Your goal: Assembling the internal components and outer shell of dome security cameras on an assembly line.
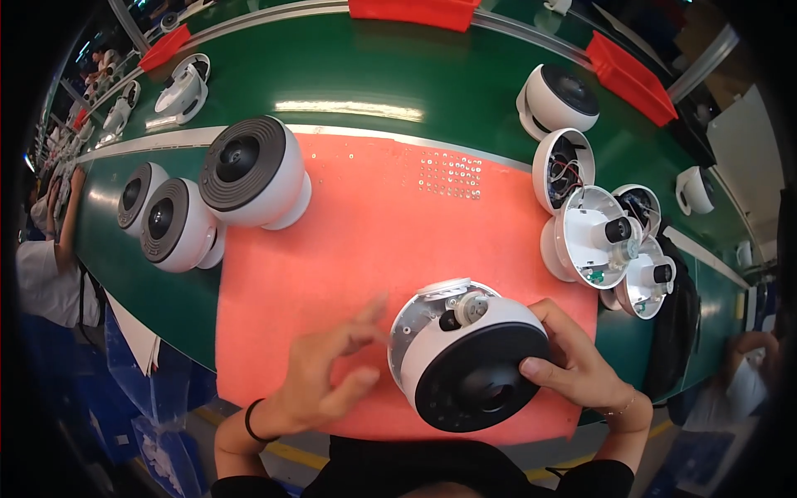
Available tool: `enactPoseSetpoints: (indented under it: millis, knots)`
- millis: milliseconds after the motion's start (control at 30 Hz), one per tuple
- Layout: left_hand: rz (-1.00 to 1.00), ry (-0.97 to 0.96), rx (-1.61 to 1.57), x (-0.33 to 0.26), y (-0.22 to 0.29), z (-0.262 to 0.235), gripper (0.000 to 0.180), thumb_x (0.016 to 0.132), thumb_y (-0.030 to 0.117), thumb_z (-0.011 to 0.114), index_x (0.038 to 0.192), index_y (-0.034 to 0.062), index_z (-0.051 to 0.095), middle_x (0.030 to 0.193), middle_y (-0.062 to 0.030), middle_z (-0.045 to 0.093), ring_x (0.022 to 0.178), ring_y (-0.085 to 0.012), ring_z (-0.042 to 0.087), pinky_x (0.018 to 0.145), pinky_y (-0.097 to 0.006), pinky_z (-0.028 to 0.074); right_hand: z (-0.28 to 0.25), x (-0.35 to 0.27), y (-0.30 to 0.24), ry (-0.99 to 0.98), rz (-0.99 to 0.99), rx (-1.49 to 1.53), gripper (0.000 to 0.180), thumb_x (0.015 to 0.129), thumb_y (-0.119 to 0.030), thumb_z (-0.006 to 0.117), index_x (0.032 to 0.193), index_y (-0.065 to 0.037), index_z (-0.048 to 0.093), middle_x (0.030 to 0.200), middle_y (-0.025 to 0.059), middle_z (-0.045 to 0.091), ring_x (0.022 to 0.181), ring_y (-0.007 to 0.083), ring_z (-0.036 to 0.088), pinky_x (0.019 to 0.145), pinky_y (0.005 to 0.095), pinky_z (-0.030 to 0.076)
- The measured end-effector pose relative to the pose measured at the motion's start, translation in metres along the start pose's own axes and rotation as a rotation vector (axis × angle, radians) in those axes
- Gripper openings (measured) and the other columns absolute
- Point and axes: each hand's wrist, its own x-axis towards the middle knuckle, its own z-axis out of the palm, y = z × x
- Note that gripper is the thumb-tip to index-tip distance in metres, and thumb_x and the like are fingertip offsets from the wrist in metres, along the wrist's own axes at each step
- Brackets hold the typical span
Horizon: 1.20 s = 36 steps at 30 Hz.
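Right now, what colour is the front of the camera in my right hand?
Black; the front shows best in the head view.

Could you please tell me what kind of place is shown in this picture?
Probably a factory assembly workshop. The right hand holds a partly open white device, similar devices, some opened, stand around a red mat, and another person is beside the long green table.
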Motion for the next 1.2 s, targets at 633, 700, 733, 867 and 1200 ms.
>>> enactPoseSetpoints:
  millis: [633,700,733,867,1200]
  knots:
    - [0.021,-0.214,0.624,0.032,0.048,0.01,0.038,0.062,0.031,0.077,0.069,-0.002,0.058,0.056,-0.0114,0.058,0.05,-0.0232,0.061,0.048,-0.029,0.048,-0.015,0.025,-0.009,0.208,-0.232,-0.617,0.032,0.086,-0.026,0.054,0.069,0.001,0.052,0.049,0.0109,0.048,0.041,0.0222,0.047,0.04,0.0327,0.033]
    - [-0.031,-0.261,0.661,0.037,0.051,0.011,0.036,0.061,0.029,0.077,0.067,-0.0006,0.058,0.054,-0.0101,0.058,0.05,-0.0214,0.061,0.049,-0.027,0.048,-0.02,0.027,-0.008,0.145,-0.209,-0.722,0.025,0.086,-0.019,0.051,0.071,0.001,0.053,0.051,0.0104,0.044,0.043,0.0171,0.042,0.044,0.0284,0.033]
    - [-0.03,-0.281,0.702,0.039,0.051,0.011,0.036,0.061,0.03,0.077,0.065,-0.0002,0.057,0.053,-0.0099,0.057,0.048,-0.0223,0.06,0.047,-0.028,0.047,-0.021,0.028,-0.008,0.147,-0.209,-0.72,0.025,0.086,-0.019,0.051,0.071,0.001,0.053,0.051,0.0104,0.044,0.043,0.0171,0.042,0.044,0.0284,0.033]
    - [0.059,-0.317,0.758,0.042,0.046,0.012,0.047,0.067,0.043,0.07,0.061,-0.0016,0.056,0.043,-0.0109,0.049,0.037,-0.0274,0.051,0.04,-0.034,0.042,-0.023,0.028,-0.006,0.195,-0.319,-0.993,0.028,0.083,-0.022,0.053,0.067,0.0,0.049,0.052,0.0156,0.047,0.046,0.0292,0.045,0.045,0.0348,0.036]
    - [0.109,-0.354,0.816,0.049,0.054,0.015,0.045,0.069,0.042,0.069,0.062,-0.0003,0.056,0.042,-0.0102,0.048,0.038,-0.0276,0.051,0.041,-0.034,0.042,-0.009,0.019,-0.028,0.2,-0.843,-1.113,0.034,0.066,-0.022,0.071,0.093,-0.004,0.063,0.088,0.0082,0.056,0.076,0.0229,0.056,0.059,0.0317,0.043]
